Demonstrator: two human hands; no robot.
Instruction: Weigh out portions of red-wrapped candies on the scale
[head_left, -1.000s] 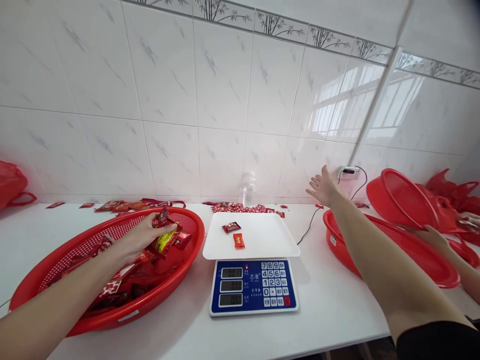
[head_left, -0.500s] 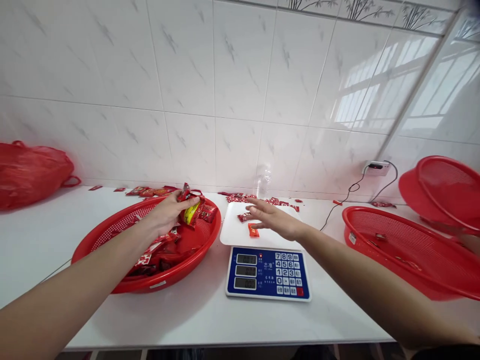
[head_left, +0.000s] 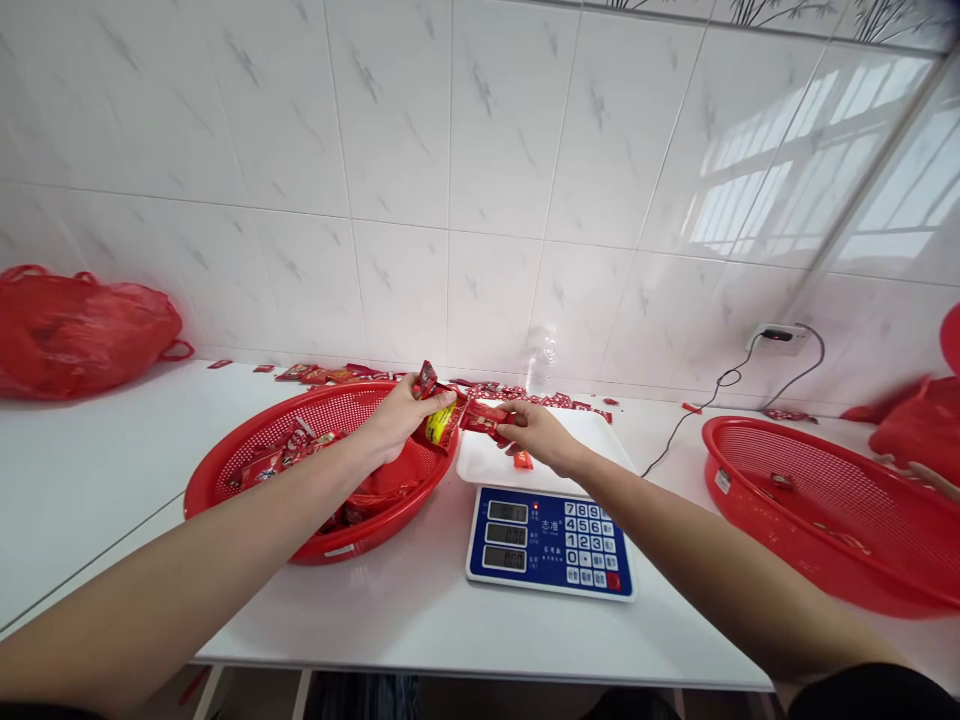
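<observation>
My left hand (head_left: 401,415) is closed on several small snack packets, one of them a yellow-and-red packet (head_left: 441,424), above the right rim of a red plastic basket (head_left: 217,455). With fingers pinched, my right hand (head_left: 536,432) grips a red packet (head_left: 482,418) beside the left hand's bunch. Both hands nearly meet over the left edge of the scale's white pan (head_left: 585,440). One small orange-red packet (head_left: 523,460) lies on that pan. Below it is the blue keypad panel of the digital scale (head_left: 551,540). More red packets (head_left: 274,465) fill part of the basket.
Loose packets (head_left: 330,374) lie along the wall behind the basket and scale, near a clear plastic bottle (head_left: 541,360). A red bag (head_left: 90,335) sits at far left. Another red basket (head_left: 720,500) stands right, with another person's hand (head_left: 926,475) beyond. A cable (head_left: 671,440) runs behind the scale.
My right hand, spread over the pan before, has moved left and now pinches a red packet by the left hand. The view has shifted leftward. The other person's red basket at far right is largely out of view.
</observation>
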